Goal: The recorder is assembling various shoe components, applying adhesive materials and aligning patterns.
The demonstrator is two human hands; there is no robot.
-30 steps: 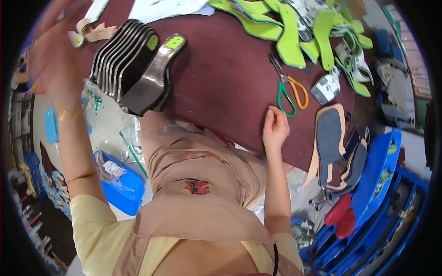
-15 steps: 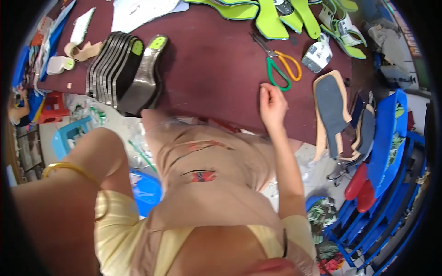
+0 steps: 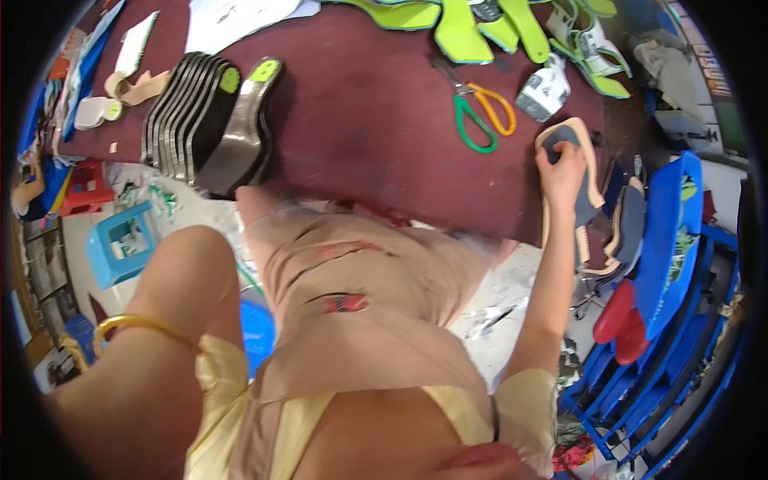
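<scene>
My right hand (image 3: 565,174) lies on a dark grey, tan-edged insole (image 3: 588,211) at the right side of the table. Thumb and fingers are bent together and pinch at its upper part; the exact grip is partly hidden. My left arm (image 3: 188,280), with a yellow bangle (image 3: 146,322), folds back at the elbow, so its hand is outside the picture. Left of the right hand lie scissors (image 3: 482,112) with green and orange handles. A white and grey piece (image 3: 546,90) sits just above the insole.
Several dark metallic sole pieces (image 3: 188,120) stand in a row on the maroon table (image 3: 360,120), beside a single one (image 3: 254,112). Lime-green soles (image 3: 464,36) line the far edge. More grey insoles (image 3: 630,228) hang by the right edge, near a blue tray (image 3: 672,240).
My right hand has moved right, from the table below the scissors onto the insole, and its fingers have closed there. My left arm has shifted slightly and stays folded.
</scene>
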